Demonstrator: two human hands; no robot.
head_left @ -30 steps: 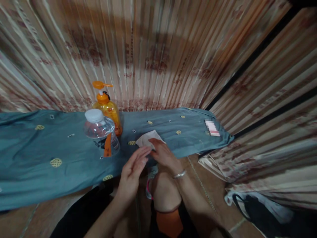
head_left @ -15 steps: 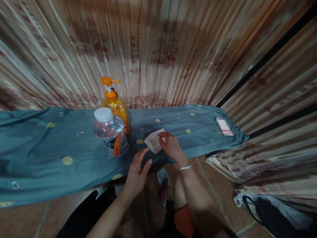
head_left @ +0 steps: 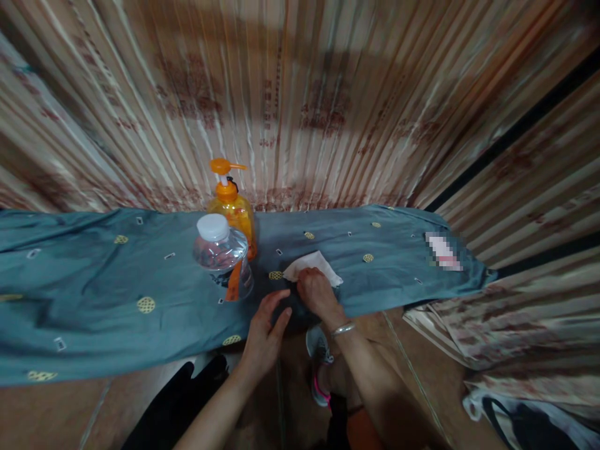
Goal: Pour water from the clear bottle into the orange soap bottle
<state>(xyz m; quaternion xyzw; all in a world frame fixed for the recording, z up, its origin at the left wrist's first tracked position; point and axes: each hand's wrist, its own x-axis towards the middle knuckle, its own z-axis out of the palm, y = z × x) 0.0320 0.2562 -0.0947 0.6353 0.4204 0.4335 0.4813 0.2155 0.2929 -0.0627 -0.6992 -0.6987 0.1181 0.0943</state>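
A white tissue or cloth [head_left: 323, 263] lies partly spread on the teal patterned cover [head_left: 182, 337]. My right hand [head_left: 317, 292], with a bracelet at the wrist, is closed at its near edge; the fingers are curled and partly hidden, pinching or pressing it. Just left of it, my left hand [head_left: 267, 328] hovers at the cover's front edge, thumb and fingers apart, holding nothing. Left of the tissue stands a clear bottle with a white cap [head_left: 213, 227], an orange label on its side. Behind this bottle is an orange pump bottle [head_left: 238, 215].
A pleated, printed curtain [head_left: 300, 112] hangs behind the covered surface. A blurred pink-and-white item [head_left: 443, 252] lies at its right end. Dark bars cross the right side. Below are the tiled floor, a grey shoe [head_left: 317, 344] and a bag [head_left: 529, 419] at lower right.
My right hand has closed, its fingers curling at the tissue's near edge. The tissue is now flatter and spreads farther right. The view has shifted slightly left; my left hand stays open.
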